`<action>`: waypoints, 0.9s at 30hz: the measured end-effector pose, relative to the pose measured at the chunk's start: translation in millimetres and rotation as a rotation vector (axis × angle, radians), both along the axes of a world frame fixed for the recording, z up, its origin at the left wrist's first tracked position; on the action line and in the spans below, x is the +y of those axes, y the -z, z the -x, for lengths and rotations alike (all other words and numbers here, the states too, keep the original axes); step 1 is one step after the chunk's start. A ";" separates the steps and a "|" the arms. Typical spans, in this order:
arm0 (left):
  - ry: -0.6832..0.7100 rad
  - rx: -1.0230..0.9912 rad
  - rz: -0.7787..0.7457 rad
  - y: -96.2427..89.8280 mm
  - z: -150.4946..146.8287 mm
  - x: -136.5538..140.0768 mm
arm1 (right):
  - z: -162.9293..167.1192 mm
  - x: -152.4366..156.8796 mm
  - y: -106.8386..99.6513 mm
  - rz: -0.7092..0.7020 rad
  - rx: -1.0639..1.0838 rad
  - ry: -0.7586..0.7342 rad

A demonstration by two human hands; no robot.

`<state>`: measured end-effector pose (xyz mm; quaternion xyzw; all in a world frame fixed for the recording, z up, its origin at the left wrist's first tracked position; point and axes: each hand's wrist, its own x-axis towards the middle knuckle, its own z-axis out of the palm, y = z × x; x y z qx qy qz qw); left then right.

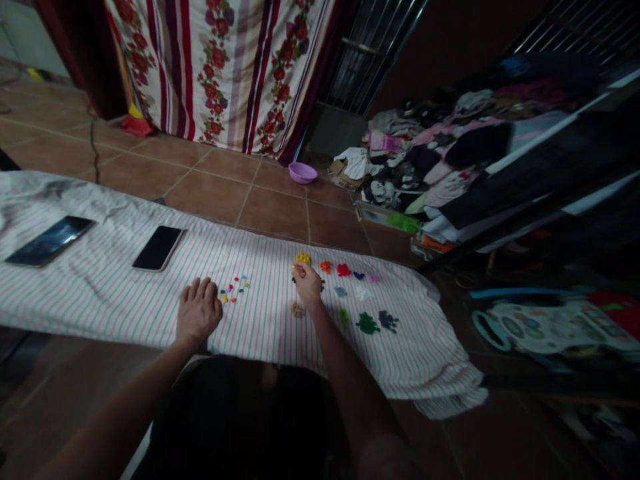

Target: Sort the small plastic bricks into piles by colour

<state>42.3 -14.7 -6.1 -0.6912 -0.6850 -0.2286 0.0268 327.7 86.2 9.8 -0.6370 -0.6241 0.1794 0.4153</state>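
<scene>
My left hand (199, 310) lies flat, palm down, on the striped cloth (265, 327), holding nothing. Just right of its fingers is a loose scatter of small mixed-colour pieces (234, 289). My right hand (307, 281) is closed in a pinch, with a bit of yellow at its fingertips, right by a pile of small yellow pieces (303, 257). Dark brown pieces (323, 285) are partly hidden behind this hand. A tan pile (298, 310) sits below it. Orange (325, 267), red (343, 269) and dark green (368, 323) piles lie to its right.
More small piles, dark blue (359, 275), pink (373, 278), grey (341, 291) and light green (343, 316), spread rightward. A phone (159, 249) and a tablet (50, 241) lie at left. Beyond the cloth, a purple basin (303, 173) stands on the tiled floor near heaped clothes (425, 147).
</scene>
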 end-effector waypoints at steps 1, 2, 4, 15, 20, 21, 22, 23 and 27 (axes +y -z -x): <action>0.003 -0.010 -0.001 -0.1 0.0 0.0 | -2.0 0.1 0.0 -0.002 -0.018 0.005; 0.005 -0.019 -0.002 -0.1 0.0 -0.1 | -4.2 0.6 0.1 -0.007 -0.041 0.012; 0.009 -0.029 -0.010 0.2 0.0 0.0 | -9.0 2.6 0.1 -0.019 -0.102 0.032; 0.002 0.042 0.006 2.7 0.8 0.5 | -37.2 38.2 -10.7 0.065 -0.467 0.104; -0.020 0.093 0.019 -0.4 -0.9 0.9 | -37.9 53.9 -13.5 0.085 -0.586 0.093; -0.021 0.095 0.021 -0.9 -1.1 1.0 | -37.5 56.0 -13.8 0.087 -0.607 0.080; -0.022 0.096 0.022 -1.3 -1.3 1.0 | -37.2 57.8 -13.9 0.091 -0.626 0.070; -0.021 0.098 0.022 -1.5 -1.3 1.1 | -36.8 59.2 -13.7 0.099 -0.643 0.062; -0.015 0.095 0.028 -2.1 -1.2 1.0 | -35.8 62.7 -10.0 0.133 -0.694 0.048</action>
